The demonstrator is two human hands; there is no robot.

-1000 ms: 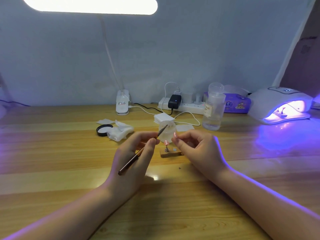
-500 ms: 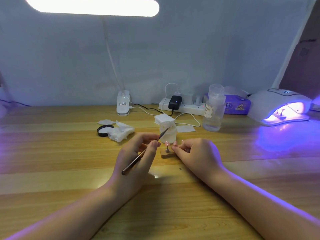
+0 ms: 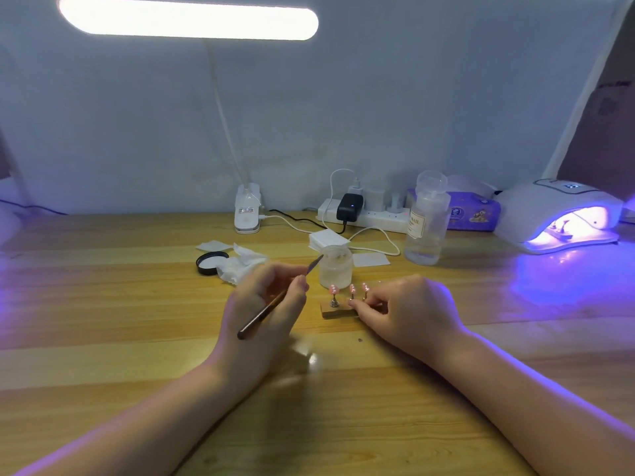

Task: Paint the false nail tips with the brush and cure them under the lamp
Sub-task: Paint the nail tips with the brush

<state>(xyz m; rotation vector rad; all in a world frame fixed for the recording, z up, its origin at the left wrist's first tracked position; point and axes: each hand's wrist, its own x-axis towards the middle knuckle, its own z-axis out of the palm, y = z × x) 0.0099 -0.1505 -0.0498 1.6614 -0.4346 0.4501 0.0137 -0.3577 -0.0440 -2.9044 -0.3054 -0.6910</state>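
False nail tips (image 3: 351, 289): painting step in hand, curing not yet begun for this set.

Three pink tips stand on small pegs in a wooden block (image 3: 338, 310) at counter (image 3: 103, 321) centre, just near of an open glass jar (image 3: 335, 270). Left hand (image 3: 266, 314) pinches the brush (image 3: 280, 298), bristle end raised toward the jar, clear of the tips. Right hand (image 3: 407, 310), fingers curled, holds the block's right end, apparently steadying it. Curing lamp (image 3: 563, 214) glows far right, well apart, with another holder inside. Judgement: next move calls for loading the brush or bringing it down to a tip with a light stroke while the block is held; then the block goes to the lamp.
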